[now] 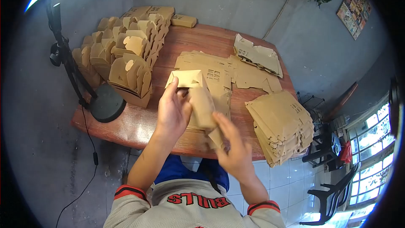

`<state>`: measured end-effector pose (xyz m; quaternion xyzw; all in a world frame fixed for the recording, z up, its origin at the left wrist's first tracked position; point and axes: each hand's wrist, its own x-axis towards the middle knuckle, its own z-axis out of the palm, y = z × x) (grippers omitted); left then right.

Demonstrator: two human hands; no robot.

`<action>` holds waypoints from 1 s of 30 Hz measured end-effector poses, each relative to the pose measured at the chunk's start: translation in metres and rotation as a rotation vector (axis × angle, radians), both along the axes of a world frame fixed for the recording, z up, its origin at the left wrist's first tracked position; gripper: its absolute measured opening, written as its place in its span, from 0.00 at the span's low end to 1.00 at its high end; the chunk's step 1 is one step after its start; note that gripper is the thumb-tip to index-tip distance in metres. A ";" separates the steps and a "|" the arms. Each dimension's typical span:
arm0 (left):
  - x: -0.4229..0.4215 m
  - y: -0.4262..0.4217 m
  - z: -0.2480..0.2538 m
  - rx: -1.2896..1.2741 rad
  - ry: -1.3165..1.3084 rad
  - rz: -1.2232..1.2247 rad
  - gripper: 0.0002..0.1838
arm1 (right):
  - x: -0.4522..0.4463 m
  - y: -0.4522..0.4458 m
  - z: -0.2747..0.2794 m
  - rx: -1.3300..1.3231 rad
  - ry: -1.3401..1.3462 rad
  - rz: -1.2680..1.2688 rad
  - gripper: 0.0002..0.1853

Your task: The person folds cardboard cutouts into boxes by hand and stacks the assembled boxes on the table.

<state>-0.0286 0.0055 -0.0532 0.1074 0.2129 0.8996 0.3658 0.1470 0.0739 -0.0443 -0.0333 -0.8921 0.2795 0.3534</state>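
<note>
A fold seems in hand: the left hand [173,112] has its grip closed on the box [188,77], held over the counter [141,127] towards its front edge. The right hand [234,148] meets a blurred flap [202,109], pinched or not, one cannot tell; squaring it seems called for.

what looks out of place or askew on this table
The right-hand stack of flattened cartons looks askew: its layers sit unevenly, and it seems to jut past the edge of the table.
</note>
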 end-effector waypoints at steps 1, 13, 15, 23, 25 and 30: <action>0.005 -0.004 -0.003 -0.009 -0.042 -0.049 0.22 | -0.005 0.006 0.003 -0.108 0.028 -0.041 0.27; 0.034 -0.071 0.033 -0.629 1.397 0.694 0.19 | -0.078 0.047 0.035 0.138 0.189 -0.020 0.12; 0.012 -0.056 0.033 -0.720 1.589 0.829 0.16 | -0.085 0.042 0.024 0.113 0.251 -0.044 0.14; -0.013 -0.021 -0.019 -0.522 0.892 0.522 0.07 | -0.080 0.017 -0.008 0.308 0.228 -0.345 0.21; -0.006 -0.020 -0.015 -0.469 0.811 0.459 0.07 | -0.078 0.015 -0.010 0.217 0.208 -0.305 0.21; 0.007 -0.014 -0.016 -0.429 0.853 0.462 0.07 | -0.077 0.017 -0.012 -0.170 0.317 -0.169 0.16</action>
